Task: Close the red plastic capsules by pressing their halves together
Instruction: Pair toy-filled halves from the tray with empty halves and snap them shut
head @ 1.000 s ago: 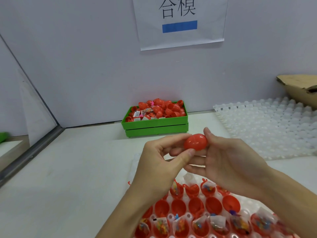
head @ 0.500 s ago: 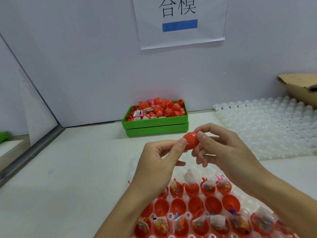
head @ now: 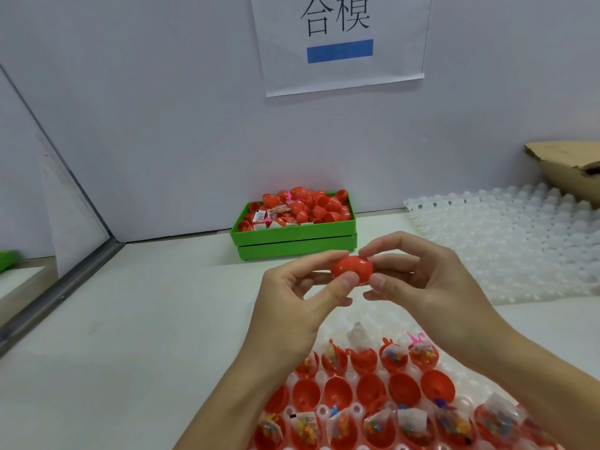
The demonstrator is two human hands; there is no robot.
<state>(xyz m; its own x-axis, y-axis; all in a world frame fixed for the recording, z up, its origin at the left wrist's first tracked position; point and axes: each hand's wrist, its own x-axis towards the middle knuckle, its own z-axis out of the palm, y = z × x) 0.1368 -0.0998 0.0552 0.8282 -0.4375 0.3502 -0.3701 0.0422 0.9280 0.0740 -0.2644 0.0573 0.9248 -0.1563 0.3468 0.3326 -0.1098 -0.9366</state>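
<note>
A red capsule (head: 352,269) is held in the air above the white worktop (head: 130,336), pinched from both sides. The left hand (head: 298,306) grips its left end, thumb under the near side and forefinger curled over the far side. The right hand (head: 428,287) grips its right end the same way, thumb tip just beside the left thumb. The two halves look joined; any seam is hidden by the fingers.

At 6 o'clock from the capsule, a clear tray (head: 383,319) lies on the worktop. Open red halves (head: 337,391) sit in its cups, some empty, others holding small packets (head: 412,420) of coloured bits.

At 12 o'clock, against the wall, a green bin (head: 292,238) is heaped with red capsule parts. At 3 o'clock a second clear tray (head: 506,228) lies flat, with a cardboard box (head: 571,170) at its far right corner. A paper sign (head: 341,43) with a blue bar hangs on the wall.
</note>
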